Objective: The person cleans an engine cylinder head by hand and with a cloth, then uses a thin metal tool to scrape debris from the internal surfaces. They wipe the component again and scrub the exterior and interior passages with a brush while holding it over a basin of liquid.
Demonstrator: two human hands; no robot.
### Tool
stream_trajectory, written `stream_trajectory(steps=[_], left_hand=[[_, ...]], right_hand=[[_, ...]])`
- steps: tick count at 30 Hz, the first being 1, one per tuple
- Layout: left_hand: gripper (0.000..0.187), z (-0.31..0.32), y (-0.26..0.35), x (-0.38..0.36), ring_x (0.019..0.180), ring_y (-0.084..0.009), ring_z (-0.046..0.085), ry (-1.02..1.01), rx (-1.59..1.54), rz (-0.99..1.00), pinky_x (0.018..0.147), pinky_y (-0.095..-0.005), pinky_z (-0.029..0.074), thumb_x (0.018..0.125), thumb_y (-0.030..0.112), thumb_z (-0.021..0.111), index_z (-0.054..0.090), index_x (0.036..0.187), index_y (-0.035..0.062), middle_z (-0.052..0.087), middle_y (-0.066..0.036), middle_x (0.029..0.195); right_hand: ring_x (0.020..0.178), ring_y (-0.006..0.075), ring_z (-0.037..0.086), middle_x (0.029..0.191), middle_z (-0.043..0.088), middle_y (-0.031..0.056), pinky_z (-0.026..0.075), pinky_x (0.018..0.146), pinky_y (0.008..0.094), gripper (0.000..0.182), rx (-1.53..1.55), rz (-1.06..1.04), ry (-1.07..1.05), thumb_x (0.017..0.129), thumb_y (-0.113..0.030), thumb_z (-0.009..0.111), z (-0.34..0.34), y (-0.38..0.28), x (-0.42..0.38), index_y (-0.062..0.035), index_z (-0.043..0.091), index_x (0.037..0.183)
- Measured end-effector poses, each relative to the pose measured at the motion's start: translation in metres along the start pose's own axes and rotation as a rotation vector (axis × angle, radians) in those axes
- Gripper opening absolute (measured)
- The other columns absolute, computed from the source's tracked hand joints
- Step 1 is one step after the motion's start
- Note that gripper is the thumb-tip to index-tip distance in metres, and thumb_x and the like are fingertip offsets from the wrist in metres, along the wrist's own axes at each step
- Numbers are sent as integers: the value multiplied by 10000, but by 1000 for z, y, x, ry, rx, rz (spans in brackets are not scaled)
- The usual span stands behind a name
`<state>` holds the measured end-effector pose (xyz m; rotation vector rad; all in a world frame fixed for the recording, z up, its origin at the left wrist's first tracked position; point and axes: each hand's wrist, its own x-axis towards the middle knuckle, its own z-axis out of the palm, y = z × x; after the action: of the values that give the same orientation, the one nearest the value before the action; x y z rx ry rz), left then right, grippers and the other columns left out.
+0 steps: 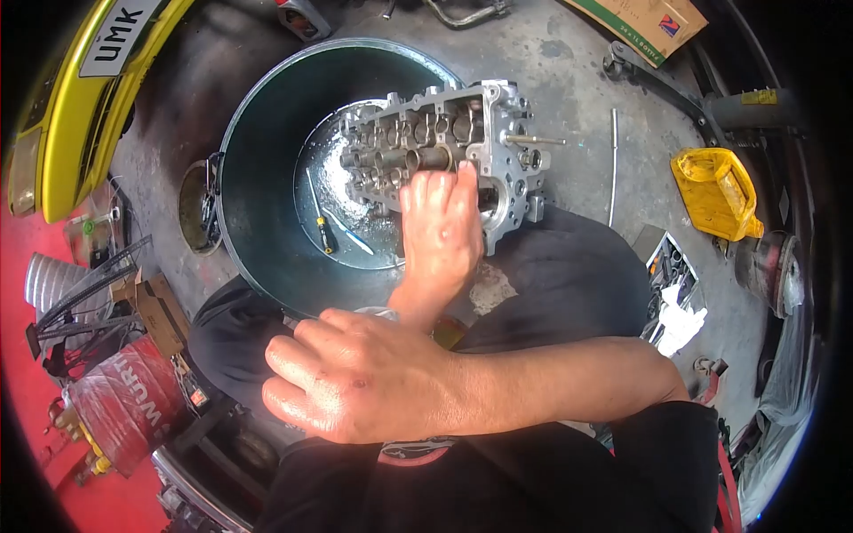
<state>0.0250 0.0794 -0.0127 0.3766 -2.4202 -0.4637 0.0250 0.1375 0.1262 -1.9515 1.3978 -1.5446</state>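
Note:
A metal engine cylinder head [511,191] rests tilted over the rim of a large dark green tub [258,169]. My left hand [440,218] is closed over its near side, fingertips beside the round bores. My right hand [355,377] is curled in front of my chest, above my left forearm; its palm is hidden, so anything inside cannot be made out. Part of a pale grey object [382,313] shows just beyond its knuckles. Inside the tub lie a yellow-and-black screwdriver [323,233] and a thin white-and-blue tool [348,231].
A yellow plastic jug [716,194] lies at the right, near an open box of small parts [666,271]. A metal rod [614,167] lies on the concrete. At the left are a yellow bumper [75,115], a round pan [197,206] and a red drum [124,404].

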Motion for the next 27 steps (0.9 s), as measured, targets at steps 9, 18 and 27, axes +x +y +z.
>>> stream_trajectory(steps=[9, 18, 27], left_hand=[[502, -12, 23, -7, 926, -330, 532, -218, 160, -77, 795, -454, 434, 771, -15, 575, 569, 1265, -106, 570, -164, 984], [578, -13, 10, 23, 883, -373, 549, -236, 175, -23, 779, -477, 456, 707, -35, 592, 555, 1279, -102, 582, -177, 950], [588, -16, 11, 12, 893, -339, 551, -245, 197, 27, 793, -455, 472, 686, -22, 608, 579, 1272, -52, 576, -153, 973]], right_hand=[[631, 178, 508, 737, 444, 42, 443, 544, 318, 213, -15, 5, 91, 727, -182, 692, 11, -6, -5, -85, 506, 686], [628, 173, 513, 726, 451, 36, 442, 538, 314, 194, -19, -7, 104, 759, -165, 676, 13, -9, 0, -94, 515, 677], [680, 204, 609, 756, 574, 58, 496, 602, 334, 150, -13, -6, 3, 820, -190, 655, 6, -5, 2, -69, 614, 743]])
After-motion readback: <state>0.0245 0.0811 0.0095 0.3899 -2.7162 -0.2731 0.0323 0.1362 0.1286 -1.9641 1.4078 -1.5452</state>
